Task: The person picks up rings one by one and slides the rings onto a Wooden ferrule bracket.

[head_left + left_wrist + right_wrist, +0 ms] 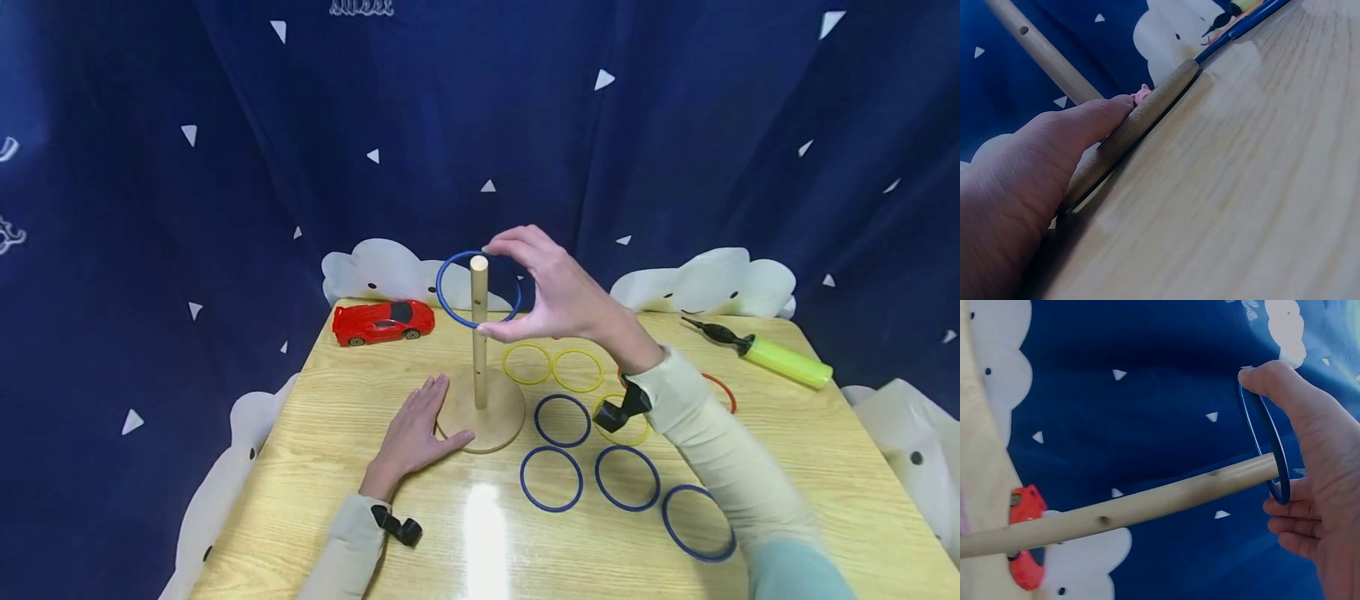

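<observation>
My right hand (558, 287) pinches a blue ring (438, 287) between thumb and fingers at the top of an upright wooden peg (480, 358). In the right wrist view the tilted ring (1244, 412) has the peg's tip (1266, 465) showing within its loop. On the table my left hand (412, 433) rests at the left side of the round wooden base (501, 423), fingers extended along its edge. Its thumb (1100, 122) lies on the base's rim in the left wrist view.
Several blue rings (551, 510) and yellow rings (527, 383) lie right of the base. A red ring (726, 392) is partly behind the right forearm. At the back are a red toy car (382, 322) and a green hand pump (787, 361), before a dark blue curtain (450, 125).
</observation>
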